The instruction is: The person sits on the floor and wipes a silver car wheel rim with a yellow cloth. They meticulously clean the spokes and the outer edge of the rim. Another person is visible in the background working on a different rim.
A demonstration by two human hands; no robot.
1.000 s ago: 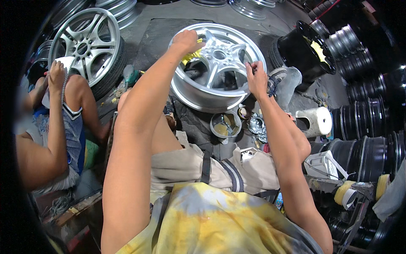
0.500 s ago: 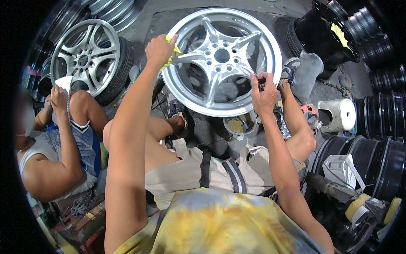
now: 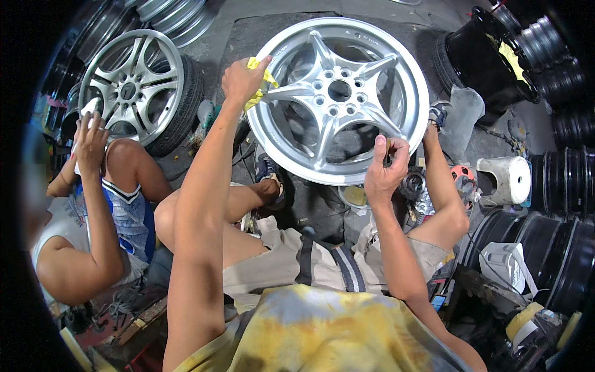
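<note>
A silver five-spoke alloy wheel rim (image 3: 322, 139) lies before me with its face up. My left hand (image 3: 243, 82) is closed on a crumpled yellow cloth (image 3: 255, 99) at the rim's left edge. At the lower right edge, my right hand (image 3: 388, 167) has its thumb raised and its fingers curled, near the end of a spoke. Whatever lies between those fingers is too small or hidden to make out. My legs are bent on both sides below the rim.
To the left sits a co-worker (image 3: 80, 254) holding something white, beside another alloy wheel (image 3: 128, 92) leaning on a tyre. Black rims (image 3: 539, 248) are stacked at right, near a white cylindrical container (image 3: 522, 178). A bowl (image 3: 354, 195) stands under the rim's near edge.
My right hand has moved down toward me along the rim and its thumb has turned up. My left hand keeps the cloth at the left edge. The whole view has shifted slightly.
</note>
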